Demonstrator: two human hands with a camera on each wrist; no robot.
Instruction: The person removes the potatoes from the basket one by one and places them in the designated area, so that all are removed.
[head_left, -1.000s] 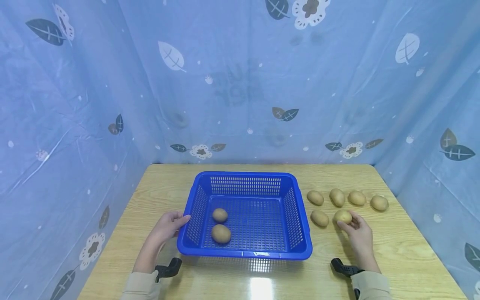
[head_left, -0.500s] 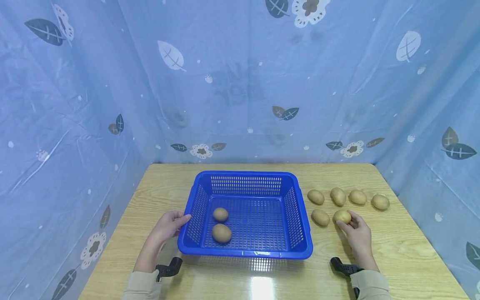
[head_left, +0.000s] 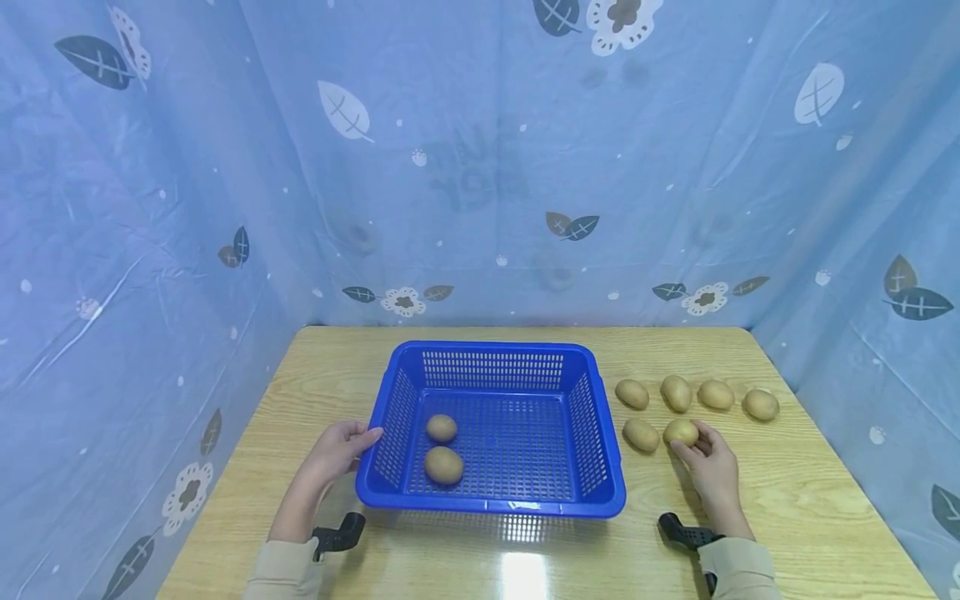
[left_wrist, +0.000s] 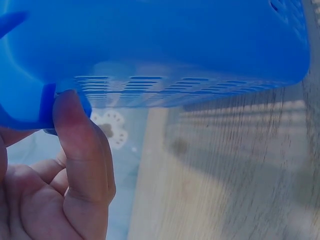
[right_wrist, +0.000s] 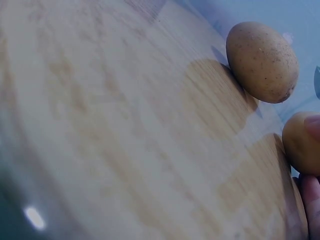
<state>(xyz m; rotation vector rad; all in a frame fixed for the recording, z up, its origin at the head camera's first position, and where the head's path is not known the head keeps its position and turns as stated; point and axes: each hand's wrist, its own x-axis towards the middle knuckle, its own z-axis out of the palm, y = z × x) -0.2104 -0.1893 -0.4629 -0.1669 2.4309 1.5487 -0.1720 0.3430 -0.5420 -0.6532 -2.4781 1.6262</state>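
A blue plastic basket [head_left: 495, 507] stands on the table with two potatoes inside, a smaller potato [head_left: 441, 428] behind a larger potato [head_left: 443, 465]. My left hand [head_left: 337, 452] grips the basket's left rim, thumb on top. In the left wrist view, a finger [left_wrist: 82, 145] curls up against the basket's rim from outside. Right of the basket, my right hand [head_left: 711, 468] pinches a potato [head_left: 680, 433] between thumb and fingers, low at the table. Just left of it lies another potato [head_left: 641, 435]. In the right wrist view the pinched potato [right_wrist: 301, 145] is partly cut off by the frame edge.
Behind the right hand, several potatoes lie in a row, from the leftmost potato [head_left: 632, 394] by the basket to the rightmost potato [head_left: 761, 404] near the table's right edge. A blue patterned curtain [head_left: 480, 167] encloses the wooden table [head_left: 337, 358] at the back and sides.
My right hand has slid slightly left with the pinched potato, narrowing the gap to the potato beside it. The left hand and the basket stay as they were.
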